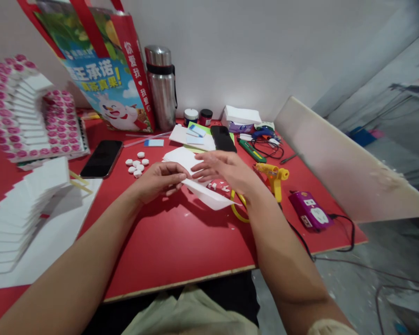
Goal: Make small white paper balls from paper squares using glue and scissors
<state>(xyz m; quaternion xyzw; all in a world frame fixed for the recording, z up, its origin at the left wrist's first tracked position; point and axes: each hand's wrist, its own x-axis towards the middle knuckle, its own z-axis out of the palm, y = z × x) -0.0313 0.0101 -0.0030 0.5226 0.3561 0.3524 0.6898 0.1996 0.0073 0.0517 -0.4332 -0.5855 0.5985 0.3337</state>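
Observation:
A thin white sheet of paper [209, 195] is pinched at its upper left corner between the thumb and fingers of my left hand [162, 179]. Its free end curves down to the right above the red table. My right hand [226, 170] hovers over the sheet, fingers stretched out and apart, holding nothing visible. Behind both hands lies more white paper [183, 158], partly covered by them. Small white paper scraps [216, 186] are scattered under the right hand. Left of my left hand sits a cluster of small white folded pieces [137, 166]. A yellow loop [239, 215] shows beside my right forearm.
At the right are a yellow glue gun [275, 179], a purple power strip [309, 211] with cord and a green utility knife [252, 151]. A phone [103, 158], fanned white cards [24, 204] and a pink-dotted model [64, 125] occupy the left. Behind stand a bag [115, 93] and steel flask [163, 97].

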